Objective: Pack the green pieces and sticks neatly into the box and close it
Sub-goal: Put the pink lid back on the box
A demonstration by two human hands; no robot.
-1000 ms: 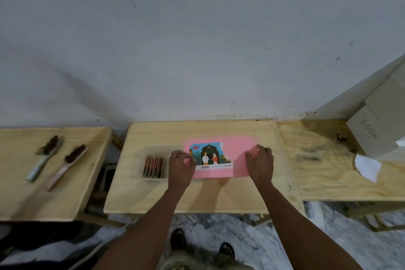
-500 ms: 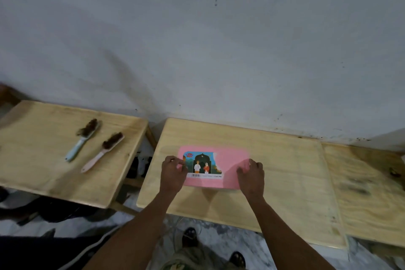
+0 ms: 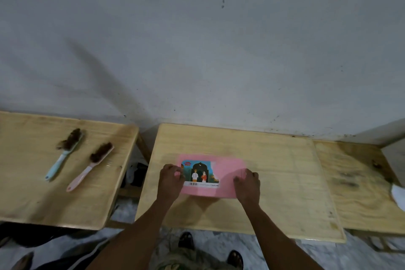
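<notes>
A flat pink box lid [image 3: 228,173] with a colourful picture label lies on the middle wooden table [image 3: 274,182]. My left hand [image 3: 169,181] rests on its left edge, fingers curled onto the lid. At the right edge my right hand [image 3: 248,183] presses down with bent fingers. The box under the lid is fully covered. No green pieces or sticks show; whatever is inside is hidden.
Two brushes lie on the left table [image 3: 26,182]: a light blue one [image 3: 63,155] and a pink one [image 3: 91,165]. A third table [image 3: 359,186] adjoins on the right with white paper [image 3: 398,196] at its edge. The wall stands just behind.
One second ago the clear box with sticks showed left of the pink lid; the lid has since slid over it and covers it. My view has swung left, and both hands stay on the lid.
</notes>
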